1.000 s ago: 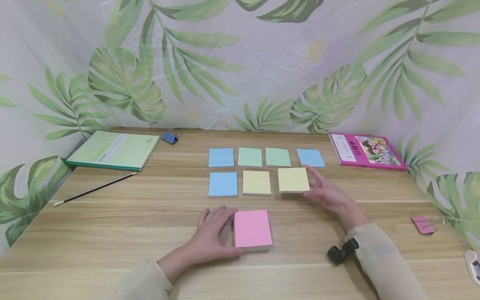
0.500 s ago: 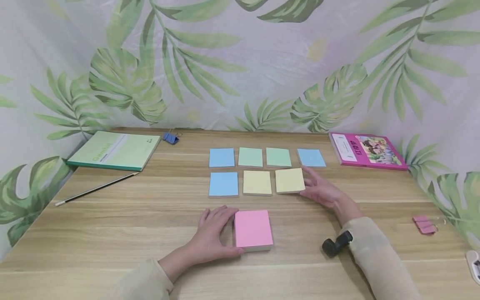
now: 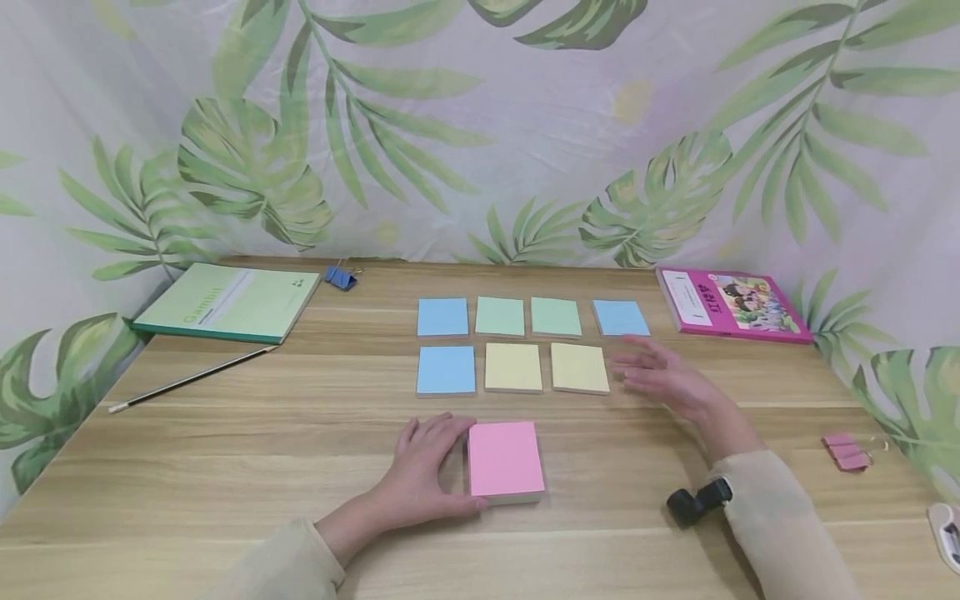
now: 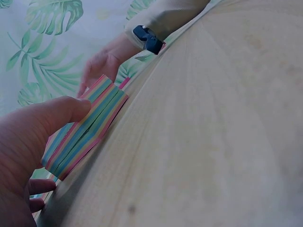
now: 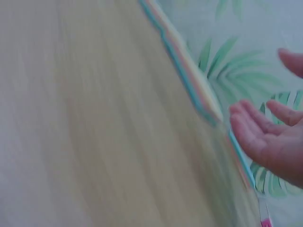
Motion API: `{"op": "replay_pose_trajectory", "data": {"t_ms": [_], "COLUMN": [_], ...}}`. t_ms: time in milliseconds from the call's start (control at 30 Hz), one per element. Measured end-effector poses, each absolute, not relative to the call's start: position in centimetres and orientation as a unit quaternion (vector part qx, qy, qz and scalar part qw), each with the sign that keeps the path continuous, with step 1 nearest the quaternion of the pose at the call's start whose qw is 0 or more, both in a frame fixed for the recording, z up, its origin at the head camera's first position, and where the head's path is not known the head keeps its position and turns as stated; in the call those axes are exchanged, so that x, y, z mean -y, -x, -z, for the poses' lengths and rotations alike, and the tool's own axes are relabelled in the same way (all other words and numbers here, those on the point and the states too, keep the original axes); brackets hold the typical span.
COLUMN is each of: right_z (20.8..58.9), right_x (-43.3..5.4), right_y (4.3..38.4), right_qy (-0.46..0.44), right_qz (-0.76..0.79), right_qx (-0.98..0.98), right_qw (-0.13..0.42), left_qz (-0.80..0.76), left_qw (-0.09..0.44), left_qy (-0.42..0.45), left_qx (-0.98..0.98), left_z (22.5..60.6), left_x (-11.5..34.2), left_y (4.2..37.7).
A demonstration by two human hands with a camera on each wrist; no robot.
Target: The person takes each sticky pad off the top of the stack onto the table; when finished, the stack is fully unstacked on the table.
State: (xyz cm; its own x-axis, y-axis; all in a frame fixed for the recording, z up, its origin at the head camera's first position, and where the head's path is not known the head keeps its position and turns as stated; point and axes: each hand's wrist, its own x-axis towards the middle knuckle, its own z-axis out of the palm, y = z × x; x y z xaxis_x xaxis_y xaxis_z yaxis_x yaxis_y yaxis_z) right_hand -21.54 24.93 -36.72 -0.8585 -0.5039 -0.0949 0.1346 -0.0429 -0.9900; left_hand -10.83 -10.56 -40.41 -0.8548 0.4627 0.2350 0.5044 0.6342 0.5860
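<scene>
My left hand (image 3: 423, 475) grips a thick stack of sticky notes (image 3: 506, 458) with a pink top sheet, thumb at its near side and fingers at its far left corner. Striped coloured edges of that stack (image 4: 87, 127) show in the left wrist view. My right hand (image 3: 667, 379), blurred, hovers just right of a yellow sticky note pad (image 3: 580, 368), apart from it and holding nothing. In that same row lie another yellow pad (image 3: 513, 367) and a blue pad (image 3: 446, 370). Behind them sit a blue pad (image 3: 442, 317), two green pads (image 3: 500, 317) and another blue pad (image 3: 621, 317).
A green notebook (image 3: 228, 300), a pencil (image 3: 191, 379) and a blue binder clip (image 3: 341, 277) lie at the left. To the right are a pink book (image 3: 738, 304), a pink binder clip (image 3: 847, 451) and a white object (image 3: 947, 533) cut off by the frame.
The right yellow pad has moved slightly left and come down flat on the table. My right hand has let go of it and drawn back rightward. The left hand stays still.
</scene>
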Motion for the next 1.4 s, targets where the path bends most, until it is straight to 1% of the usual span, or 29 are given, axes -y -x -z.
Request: {"op": "replay_pose_trajectory", "data": {"t_ms": [67, 233, 367, 533, 700, 900, 1000, 1200, 1400], "right_z": [36.1, 35.4, 36.0, 37.4, 38.3, 37.1, 37.8, 39.3, 39.0], "right_x": [-24.3, -21.3, -18.7, -16.7, -15.6, -14.3, -14.2, -14.5, -14.9], "right_y": [20.8, 18.9, 17.4, 16.0, 15.0, 13.4, 13.3, 13.7, 13.9], "right_qy": [0.175, 0.286, 0.327, 0.326, 0.309, 0.293, 0.300, 0.307, 0.312], "right_qz": [0.717, 0.696, 0.678, 0.630, 0.577, 0.528, 0.498, 0.473, 0.476], "right_qx": [-0.636, -0.614, -0.598, -0.632, -0.696, -0.757, -0.779, -0.795, -0.787], "right_qw": [0.223, 0.238, 0.275, 0.313, 0.296, 0.250, 0.234, 0.224, 0.238], "left_qz": [0.335, 0.337, 0.333, 0.334, 0.335, 0.337, 0.335, 0.337, 0.329], "left_qw": [0.031, 0.033, 0.031, 0.028, 0.029, 0.035, 0.035, 0.038, 0.040], "left_qy": [0.268, 0.269, 0.268, 0.269, 0.271, 0.269, 0.268, 0.269, 0.275], "left_qx": [0.903, 0.902, 0.904, 0.903, 0.902, 0.902, 0.903, 0.901, 0.903], "left_z": [40.4, 40.4, 40.5, 40.6, 40.4, 40.4, 40.4, 40.4, 40.6], "left_x": [10.6, 10.6, 10.6, 10.4, 10.4, 10.5, 10.5, 10.6, 10.5], "left_y": [10.8, 10.8, 10.9, 10.9, 10.8, 10.8, 10.7, 10.7, 10.8]}}
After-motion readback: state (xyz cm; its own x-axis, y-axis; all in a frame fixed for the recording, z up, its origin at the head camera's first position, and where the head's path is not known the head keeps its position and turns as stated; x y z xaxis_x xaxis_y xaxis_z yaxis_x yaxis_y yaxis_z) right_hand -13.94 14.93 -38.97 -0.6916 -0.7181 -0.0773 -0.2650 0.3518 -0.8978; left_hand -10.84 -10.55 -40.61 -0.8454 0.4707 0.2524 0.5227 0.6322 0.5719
